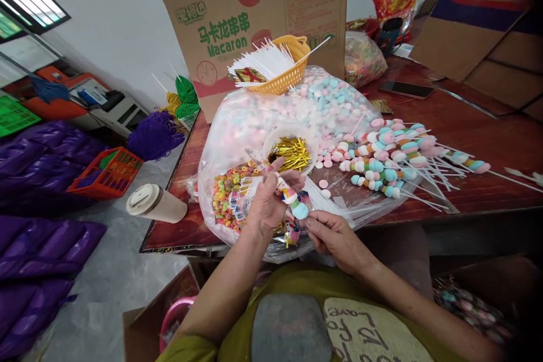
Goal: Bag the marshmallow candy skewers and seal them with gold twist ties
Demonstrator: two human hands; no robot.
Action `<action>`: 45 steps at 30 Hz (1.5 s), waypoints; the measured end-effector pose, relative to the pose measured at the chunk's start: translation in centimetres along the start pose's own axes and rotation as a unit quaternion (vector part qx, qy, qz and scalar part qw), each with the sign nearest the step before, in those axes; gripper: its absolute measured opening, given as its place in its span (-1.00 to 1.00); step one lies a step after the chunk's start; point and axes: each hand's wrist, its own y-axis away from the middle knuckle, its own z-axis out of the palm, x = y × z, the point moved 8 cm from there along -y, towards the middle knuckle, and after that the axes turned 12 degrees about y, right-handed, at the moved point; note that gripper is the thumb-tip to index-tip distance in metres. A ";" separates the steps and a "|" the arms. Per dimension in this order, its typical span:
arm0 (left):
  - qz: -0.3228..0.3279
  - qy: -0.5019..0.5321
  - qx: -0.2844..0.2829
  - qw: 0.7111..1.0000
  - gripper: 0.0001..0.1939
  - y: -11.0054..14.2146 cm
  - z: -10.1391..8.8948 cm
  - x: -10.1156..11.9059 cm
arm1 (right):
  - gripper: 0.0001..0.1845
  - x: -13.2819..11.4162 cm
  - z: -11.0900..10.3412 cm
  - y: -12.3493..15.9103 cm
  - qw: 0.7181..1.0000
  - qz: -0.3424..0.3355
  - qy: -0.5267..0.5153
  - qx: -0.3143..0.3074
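Observation:
A candy skewer [300, 211] with blue, green and white pieces lies across my left hand [268, 199], whose thumb and fingers are curled about its upper part. At its lower end, just past the blue piece, my right hand [328, 231] pinches it between thumb and fingertips; the stick itself is hidden there. Behind my left hand stands a white bowl [313, 144] of gold twist ties [292, 154]. Printed clear wrappers [244, 198] lie beside the left hand, over colourful ring candies [224, 195]. White sticks [324, 199] rest right of the hands.
Finished skewers [399, 153] are piled on the right. A large bag of pastel candies [254, 110] spreads behind, with a yellow basket [280, 87] of white sticks on it. A cardboard box [271, 5] stands at the back. A lidded cup [163, 203] is at the table's left edge; a phone [406, 89] lies right.

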 end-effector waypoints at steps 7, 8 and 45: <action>-0.047 0.001 0.060 0.997 -0.65 1.1 -1.0 -4.4 | -0.53 0.6 0.6 -0.4 0.999 0.017 -0.036 0.034; -0.057 -0.004 0.074 0.996 -0.60 1.5 -1.3 -5.0 | -0.52 0.8 0.4 -0.4 0.998 0.013 -0.025 0.048; -0.032 0.014 0.122 0.992 -0.37 0.3 -2.5 -2.6 | -0.61 -1.9 -1.9 -0.7 0.961 -0.087 0.233 0.118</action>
